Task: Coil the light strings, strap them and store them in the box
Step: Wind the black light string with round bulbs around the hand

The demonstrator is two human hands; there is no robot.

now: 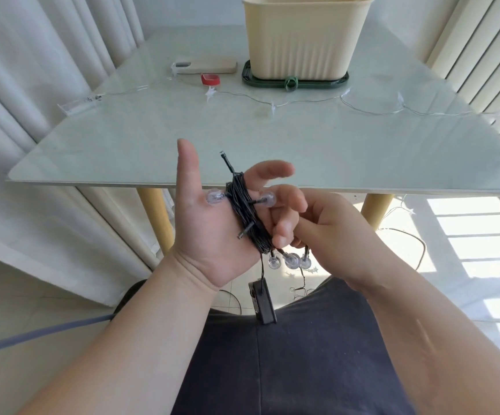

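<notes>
A black light string point(247, 214) with clear round bulbs is wound in a coil around the fingers of my left hand point(209, 235), which is held palm up with the thumb straight, in front of the table's near edge. My right hand point(332, 235) pinches the wire at the coil's lower right, beside three hanging bulbs point(292, 260). The string's black battery case point(263, 301) dangles below on a short lead. A cream box point(305, 37) stands at the far side of the table. A second, clear-wire string with star lights point(272, 108) lies stretched across the table.
The box sits on a dark green lid point(337, 82) with a green strap loop point(291, 83) at its front. A red strap point(210, 79) and a phone point(205, 66) lie left of it. A clear battery case point(78, 104) rests near the glass table's point(152, 145) left edge. Curtains hang on both sides.
</notes>
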